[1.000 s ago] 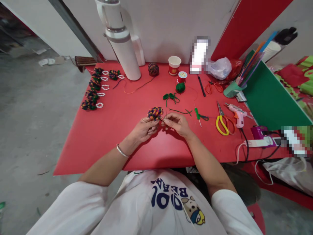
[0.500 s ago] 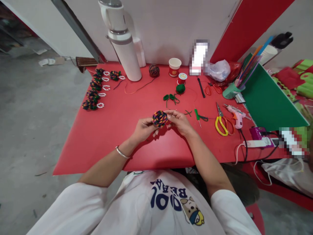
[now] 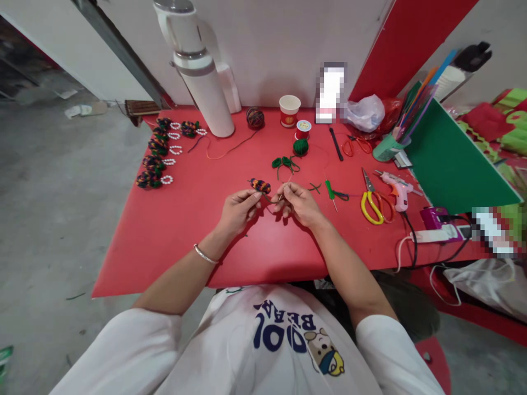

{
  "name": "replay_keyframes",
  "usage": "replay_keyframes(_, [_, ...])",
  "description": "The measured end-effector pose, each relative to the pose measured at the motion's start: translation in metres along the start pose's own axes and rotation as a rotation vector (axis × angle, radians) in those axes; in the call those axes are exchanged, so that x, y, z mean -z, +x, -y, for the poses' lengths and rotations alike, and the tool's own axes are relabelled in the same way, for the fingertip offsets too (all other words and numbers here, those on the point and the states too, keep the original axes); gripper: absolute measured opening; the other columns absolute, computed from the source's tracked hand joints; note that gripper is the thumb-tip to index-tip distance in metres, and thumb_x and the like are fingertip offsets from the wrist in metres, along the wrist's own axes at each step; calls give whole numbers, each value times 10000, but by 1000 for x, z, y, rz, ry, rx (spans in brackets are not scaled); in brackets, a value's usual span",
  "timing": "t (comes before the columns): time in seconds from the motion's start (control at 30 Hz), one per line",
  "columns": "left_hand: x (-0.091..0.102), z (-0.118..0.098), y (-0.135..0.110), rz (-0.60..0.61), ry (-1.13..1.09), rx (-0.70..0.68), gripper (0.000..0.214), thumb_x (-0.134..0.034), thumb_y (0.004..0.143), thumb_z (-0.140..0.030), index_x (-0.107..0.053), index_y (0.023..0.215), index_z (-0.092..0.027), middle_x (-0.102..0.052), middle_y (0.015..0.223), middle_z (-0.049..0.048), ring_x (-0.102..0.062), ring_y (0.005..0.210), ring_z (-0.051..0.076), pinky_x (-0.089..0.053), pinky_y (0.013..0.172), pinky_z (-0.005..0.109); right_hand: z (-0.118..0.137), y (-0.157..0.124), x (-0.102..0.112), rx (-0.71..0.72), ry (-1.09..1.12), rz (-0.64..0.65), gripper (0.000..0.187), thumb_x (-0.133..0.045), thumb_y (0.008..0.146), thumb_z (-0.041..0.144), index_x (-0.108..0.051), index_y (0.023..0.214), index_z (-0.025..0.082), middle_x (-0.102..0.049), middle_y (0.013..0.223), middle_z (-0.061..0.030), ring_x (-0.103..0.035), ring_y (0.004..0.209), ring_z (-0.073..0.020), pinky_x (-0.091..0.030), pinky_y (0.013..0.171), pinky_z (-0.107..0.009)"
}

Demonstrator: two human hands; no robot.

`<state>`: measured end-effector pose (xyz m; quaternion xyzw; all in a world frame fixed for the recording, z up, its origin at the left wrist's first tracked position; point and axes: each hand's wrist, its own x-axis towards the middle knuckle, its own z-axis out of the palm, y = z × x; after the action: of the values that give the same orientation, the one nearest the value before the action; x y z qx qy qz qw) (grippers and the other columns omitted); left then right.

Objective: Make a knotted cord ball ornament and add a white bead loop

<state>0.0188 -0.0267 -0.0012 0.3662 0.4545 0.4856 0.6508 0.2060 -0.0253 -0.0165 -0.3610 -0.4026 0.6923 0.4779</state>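
Observation:
A multicoloured crocheted yarn piece (image 3: 260, 186), seen edge-on, is pinched between the thumb and fingers of my left hand (image 3: 242, 210). Close by on the right, my right hand (image 3: 300, 203) has thumb and forefinger pressed together on something thin, perhaps a needle, too small to make out. A dark strand spans the short gap between the two hands. Beyond them lie small green crocheted leaves (image 3: 285, 163), a green yarn ball (image 3: 300, 146) and a red thread spool (image 3: 303, 129). Right of my right hand is a green-handled crochet hook (image 3: 330, 190).
Yellow-and-orange-handled scissors (image 3: 371, 203), a pink glue gun (image 3: 399, 189) and a power strip (image 3: 436, 236) with cables occupy the right. Several yarn pieces with bead loops (image 3: 153, 162) line the left. A tall white flask (image 3: 203, 93), paper cup (image 3: 289, 112) and variegated yarn ball (image 3: 255, 117) stand behind.
The crocheted piece has tipped from its round face to edge-on and shifted slightly left with my left hand. My right hand has come off it, leaving a small gap.

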Motion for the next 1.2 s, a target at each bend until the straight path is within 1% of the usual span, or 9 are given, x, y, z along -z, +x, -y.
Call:
replay_keyframes(0.1, [2, 2, 2, -13, 55, 4, 366, -941, 612, -420, -722, 750, -161, -596, 527, -32, -384, 350, 46, -241, 341, 191, 4, 0, 2, 49, 27, -44, 537, -791, 763, 704, -643, 936, 217, -717, 762, 11, -691, 605, -112, -498, 446, -171])
replay_keyframes(0.3, [5, 7, 2, 50, 163, 56, 319, -913, 683, -413, -771, 782, -145, -416, 399, -70, -294, 353, 36, -165, 375, 191, 13, 1, 8, 134, 7, -154, 502, -865, 743, 576, -711, 1078, 235, -734, 827, 9, -713, 706, -112, -507, 497, -168])
replay_keyframes(0.4, [4, 7, 2, 27, 170, 20, 290, -915, 698, -382, -763, 776, -148, -466, 440, -55, -335, 390, 39, -211, 402, 184, 15, 1, 10, 157, -4, -225, 477, -864, 739, 570, -725, 1045, 232, -749, 840, 2, -693, 669, -101, -474, 467, -167])
replay_keyframes(0.47, [4, 6, 2, 8, 169, -28, 300, -946, 662, -312, -769, 855, -165, -476, 470, -71, -351, 412, 37, -235, 420, 176, 14, 2, 9, 166, -18, -248, 463, -862, 735, 576, -730, 1004, 223, -755, 832, -4, -672, 626, -92, -438, 436, -166])
replay_keyframes(0.6, [1, 6, 1, 41, 222, -52, 505, -970, 597, -182, -788, 1068, -194, -380, 456, -123, -335, 414, 39, -230, 428, 175, 10, 1, 4, 134, -49, -228, 460, -860, 718, 589, -735, 946, 209, -761, 813, -14, -632, 564, -82, -398, 412, -174])
replay_keyframes(0.77, [-8, 8, 0, 157, 301, -25, 221, -933, 645, -251, -814, 806, -158, -697, 654, 33, -614, 609, 139, -455, 529, 222, 11, -1, 0, 155, -78, -245, 431, -855, 720, 575, -744, 913, 206, -770, 817, -25, -586, 548, -75, -386, 417, -187])
replay_keyframes(0.93, [-13, 9, -1, 152, 390, -40, 135, -877, 687, -205, -809, 791, -153, -701, 653, 32, -571, 571, 118, -447, 542, 212, 14, 0, 2, 181, -66, -264, 407, -852, 738, 561, -737, 906, 209, -774, 832, -27, -590, 559, -75, -389, 419, -182])
replay_keyframes(1.07, [-12, 13, -1, 127, 429, -60, 238, -866, 658, -157, -804, 886, -134, -562, 550, -41, -436, 501, 78, -346, 497, 201, 14, 1, 6, 154, -78, -268, 447, -851, 729, 597, -733, 923, 212, -767, 830, -25, -616, 574, -82, -403, 424, -181])
replay_keyframes(1.2, [-8, 15, 0, 75, 440, -137, 485, -888, 612, -139, -770, 1083, -145, -563, 620, -57, -484, 558, 86, -382, 552, 200, 15, 1, 12, 147, -98, -246, 459, -850, 735, 593, -751, 970, 210, -750, 810, -17, -657, 634, -98, -436, 452, -178])
